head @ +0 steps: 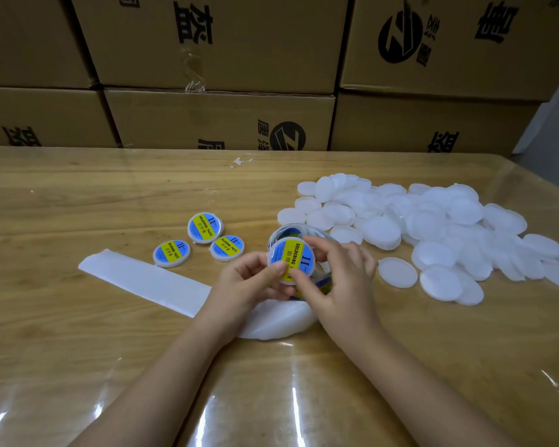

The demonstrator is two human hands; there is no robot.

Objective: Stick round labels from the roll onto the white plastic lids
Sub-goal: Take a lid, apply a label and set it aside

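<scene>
Where the two hands meet just below the middle of the frame, a white plastic lid (pixel 305 264) is held up off the table, tilted towards the camera, with a blue and yellow round label (pixel 289 257) covering its face. The lid is grasped from the left by the left hand (pixel 249 280), whose thumb is pressed on the lower edge of the label while the fingers are curled behind. From the right it is grasped by the right hand (pixel 339 279), with the thumb laid at the lower rim and the forefinger curved over the top rim. The label roll (pixel 286 232) is seen directly behind and below the lid, largely hidden by it and by the hands. A white backing strip (pixel 142 280) is stretched from under the hands towards the left of the frame. Three labelled lids (pixel 205 227) are laid flat, close together, left of centre. A heap of unlabelled lids (pixel 433 221) is spread over the right of the frame. Everything is set on a wooden table (pixel 62 204) covered with clear film, and cardboard boxes (pixel 220 43) are stacked across the top.
</scene>
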